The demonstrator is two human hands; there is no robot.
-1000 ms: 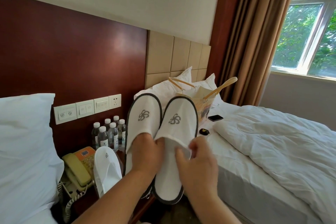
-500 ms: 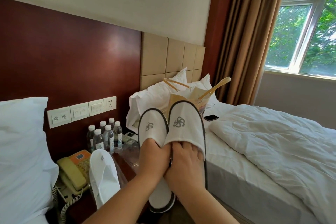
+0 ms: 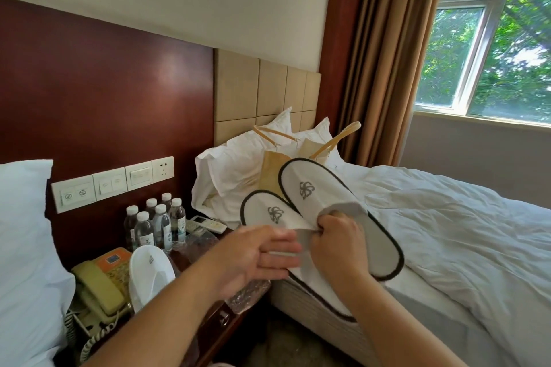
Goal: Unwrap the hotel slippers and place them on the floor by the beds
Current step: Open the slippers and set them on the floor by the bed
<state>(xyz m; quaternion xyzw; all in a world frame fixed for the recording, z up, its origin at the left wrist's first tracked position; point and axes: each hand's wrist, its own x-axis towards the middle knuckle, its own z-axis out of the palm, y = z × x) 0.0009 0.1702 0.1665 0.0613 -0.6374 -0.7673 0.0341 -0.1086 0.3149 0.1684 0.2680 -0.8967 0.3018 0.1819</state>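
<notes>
Over the near corner of the white-sheeted bed, a person held two unwrapped white terry slippers with dark piping. The right hand was pinched shut on their open uppers; the left hand, fingers spread and blurred, gripped nothing. Unwrapping this pair looked finished (lowering it to the floor seemingly came next). A third white slipper lay on the nightstand beside crumpled clear plastic, its own wrapping hard to judge. The floor was barely visible.

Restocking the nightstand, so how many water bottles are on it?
6 water bottles, clustered on the nightstand below the wall switches: three caps in front, three behind. Others may be hidden behind them.
</notes>
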